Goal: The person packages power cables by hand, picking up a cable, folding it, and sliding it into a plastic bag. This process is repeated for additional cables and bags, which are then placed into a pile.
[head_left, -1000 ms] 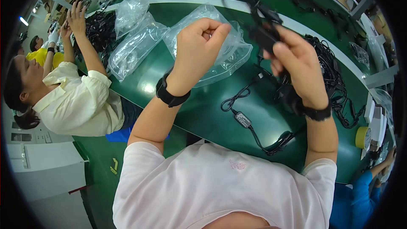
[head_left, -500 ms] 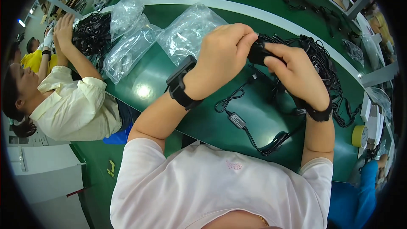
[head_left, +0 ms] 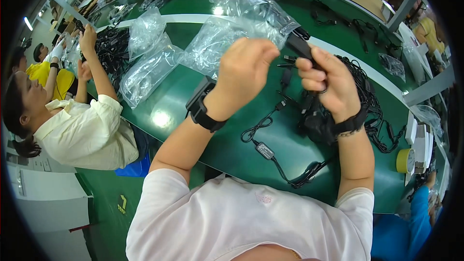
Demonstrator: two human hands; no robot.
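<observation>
My right hand (head_left: 333,79) is closed around a black, oblong adapter-like block (head_left: 299,47), its far end pointing up and left. A clear plastic bag (head_left: 251,7), blurred at its far end, extends over the table from the block's far end, with black cable inside. Left of the block, my left hand (head_left: 246,77) has its fingertips pinched together beside the bag's near edge; what they grip, if anything, is hidden. Below my hands a black cable with a small inline box (head_left: 264,151) lies on the green table (head_left: 227,140).
Clear bags (head_left: 152,75) lie left of my hands. A heap of black cables (head_left: 372,96) sits at the right, near a yellow tape roll (head_left: 405,160). A co-worker in a pale shirt (head_left: 84,130) works on the left beside another cable pile (head_left: 112,46). Posts rise at the far edge.
My hands have moved apart. The black block has tilted up in my right hand, and a clear bag now stretches out beyond it. The co-worker on the left has raised a hand with something dark.
</observation>
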